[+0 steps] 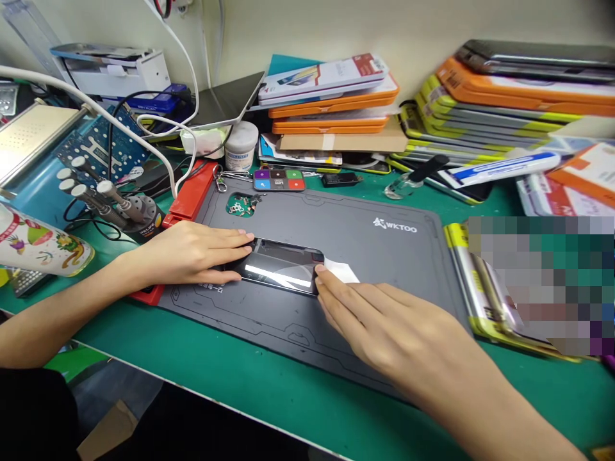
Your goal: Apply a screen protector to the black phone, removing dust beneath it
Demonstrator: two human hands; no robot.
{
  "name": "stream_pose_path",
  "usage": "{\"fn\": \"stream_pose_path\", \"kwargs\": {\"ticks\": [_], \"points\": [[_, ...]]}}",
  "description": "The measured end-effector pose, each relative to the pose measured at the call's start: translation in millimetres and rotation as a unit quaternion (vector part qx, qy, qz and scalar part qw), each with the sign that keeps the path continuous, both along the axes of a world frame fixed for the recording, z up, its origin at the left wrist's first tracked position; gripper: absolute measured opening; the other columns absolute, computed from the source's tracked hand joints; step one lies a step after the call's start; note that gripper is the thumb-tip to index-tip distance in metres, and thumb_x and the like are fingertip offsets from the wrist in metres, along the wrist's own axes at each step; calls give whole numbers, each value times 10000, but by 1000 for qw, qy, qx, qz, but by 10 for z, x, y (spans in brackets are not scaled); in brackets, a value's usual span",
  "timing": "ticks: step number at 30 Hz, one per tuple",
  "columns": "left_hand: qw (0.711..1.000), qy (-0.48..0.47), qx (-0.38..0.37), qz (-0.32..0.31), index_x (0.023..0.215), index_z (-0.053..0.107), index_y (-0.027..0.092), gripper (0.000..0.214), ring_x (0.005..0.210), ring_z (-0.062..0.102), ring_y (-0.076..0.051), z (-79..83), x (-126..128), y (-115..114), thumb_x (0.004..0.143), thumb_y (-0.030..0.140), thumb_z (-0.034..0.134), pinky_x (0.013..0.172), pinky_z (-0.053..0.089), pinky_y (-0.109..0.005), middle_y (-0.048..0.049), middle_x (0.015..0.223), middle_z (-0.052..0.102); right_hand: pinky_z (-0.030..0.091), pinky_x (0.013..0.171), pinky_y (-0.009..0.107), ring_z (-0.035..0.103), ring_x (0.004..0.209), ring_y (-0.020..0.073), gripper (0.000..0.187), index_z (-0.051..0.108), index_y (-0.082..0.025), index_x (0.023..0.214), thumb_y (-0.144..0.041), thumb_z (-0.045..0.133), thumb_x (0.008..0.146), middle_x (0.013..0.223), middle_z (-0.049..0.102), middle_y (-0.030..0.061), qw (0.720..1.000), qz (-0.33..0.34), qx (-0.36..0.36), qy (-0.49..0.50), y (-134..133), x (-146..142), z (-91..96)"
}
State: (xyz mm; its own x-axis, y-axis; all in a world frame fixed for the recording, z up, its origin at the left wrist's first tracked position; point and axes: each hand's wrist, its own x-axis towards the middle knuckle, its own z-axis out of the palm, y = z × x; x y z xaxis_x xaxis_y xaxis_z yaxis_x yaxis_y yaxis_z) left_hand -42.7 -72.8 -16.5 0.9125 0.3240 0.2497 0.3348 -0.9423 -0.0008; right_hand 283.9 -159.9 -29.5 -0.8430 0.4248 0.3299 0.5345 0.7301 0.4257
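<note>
A smartphone (281,266) with a dark, glossy screen lies flat on the grey work mat (346,237). My left hand (196,253) grips its left end, with the fingers along the far edge and the thumb at the near edge. At the right end, the fingers of my right hand (379,310) are closed together with their tips against the phone's corner and edge. A white slip (342,271) sticks out behind the right fingertips; whether they hold it cannot be made out. The palm sides of both hands are hidden.
A screwdriver stand (129,218), a red holder (192,195) and a printed cup (43,243) stand left. Behind the mat are a white tub (241,146) and stacked orange boxes (331,121). Yellow-edged cases (480,288) lie right, partly blurred out. Cables (110,118) hang at the left.
</note>
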Motion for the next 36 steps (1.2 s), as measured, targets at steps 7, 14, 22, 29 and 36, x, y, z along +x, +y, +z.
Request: {"fn": "stream_pose_path", "kwargs": {"ticks": [7,14,22,29,36], "points": [[1000,-5,21,-4,1326,714,142,399,1296,688,-233,-12,16,-3,1049,407,604,1066,613,-338,-110,1437,668,622,685,363,774,848,258,361,782,-13,1082,121,518,876,1175,790,210,1000,5,4,-5,21,-5,45],[1000,-16,19,-8,1305,714,124,401,1290,692,-225,-7,13,-6,1050,413,602,1057,613,-319,-114,1416,686,629,714,395,769,856,268,385,791,-51,1034,123,503,849,1168,792,208,1000,14,-2,10,25,14,16],[1000,-10,17,-6,1315,704,119,403,1300,688,-228,-9,18,-11,1055,406,595,1054,619,-335,-119,1421,685,634,745,421,762,886,285,403,787,-71,1077,101,508,842,1217,777,212,1000,20,-16,-16,1,73,28],[1000,4,6,0,1340,694,134,396,1322,672,-227,9,22,-14,1055,391,595,1068,611,-330,-114,1443,670,633,791,443,754,919,290,387,769,-82,1145,81,563,861,1261,762,202,999,28,-20,-36,5,118,5],[1000,7,-1,3,1340,696,126,400,1306,683,-240,17,35,0,1048,385,609,1061,620,-352,-118,1438,671,635,755,444,758,871,293,365,780,-75,1111,84,534,892,1233,770,209,999,31,-16,-24,23,93,21]]}}
